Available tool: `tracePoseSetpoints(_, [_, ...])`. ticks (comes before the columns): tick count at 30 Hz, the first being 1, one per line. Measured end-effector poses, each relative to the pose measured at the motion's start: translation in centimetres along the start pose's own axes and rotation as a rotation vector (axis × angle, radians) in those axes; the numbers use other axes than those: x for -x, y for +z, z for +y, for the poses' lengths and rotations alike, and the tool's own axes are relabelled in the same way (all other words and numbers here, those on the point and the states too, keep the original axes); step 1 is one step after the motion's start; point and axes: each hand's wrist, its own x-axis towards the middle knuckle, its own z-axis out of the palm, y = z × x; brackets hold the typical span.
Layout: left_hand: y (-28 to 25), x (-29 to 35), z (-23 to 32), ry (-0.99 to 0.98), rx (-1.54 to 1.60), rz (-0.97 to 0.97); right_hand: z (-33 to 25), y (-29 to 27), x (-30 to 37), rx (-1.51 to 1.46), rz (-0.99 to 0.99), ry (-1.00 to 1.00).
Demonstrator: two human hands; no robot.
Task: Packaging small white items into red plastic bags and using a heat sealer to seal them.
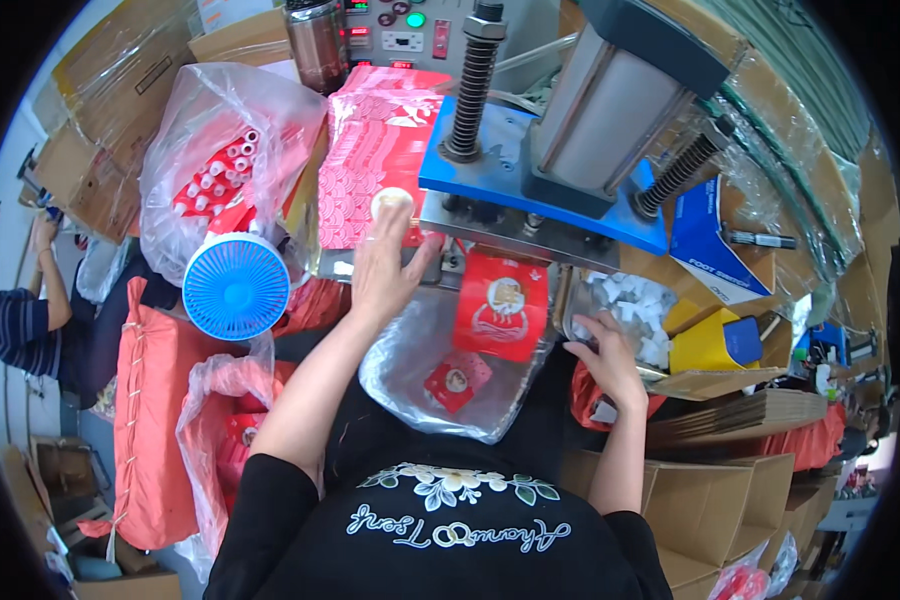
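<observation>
Brown cardboard boxes [710,500] crowded the near right of the workspace, and a grey control panel with lit buttons [400,42] stood on the far side. The left hand [382,270] lay with fingers extended and thumb spread over a stack of glossy red-and-pink printed pouches [375,135], pinching nothing visible. The right hand [612,362] reached to a heap of small white pieces [632,305], its thumb well apart from its fingers and no piece seen between them.

Between the hands, a single red pouch with a pale printed picture [502,310] hung toward the near side from beneath a blue-topped metal press [570,195]; whether its hidden far end was clamped could not be told. It looked light, thin and floppy, probably slippery and easily creased, so a near corner or side edge seemed the best hold, clear of the press. Below it, a small red packet [457,383] lay in a clear plastic bag [400,370]. Farther left stood a round blue fan [236,286].
</observation>
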Motion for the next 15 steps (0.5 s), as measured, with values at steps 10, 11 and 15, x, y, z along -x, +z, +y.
tracePoseSetpoints(10, [-3.5, 5.0, -3.0, 0.357, 0.032, 0.275, -0.9, 0.1, 0.0, -0.232, 0.369, 0.046])
tracePoseSetpoints(11, [-3.5, 5.9, -2.1, 0.340, 0.138, 0.208, -2.5, -0.1, -0.6, -0.214, 0.377, -0.022])
tracePoseSetpoints(15, [-0.4, 8.5, -1.9, 0.166, 0.321, -0.013, -8.4, -0.1, -2.2, -0.167, 0.253, -0.279])
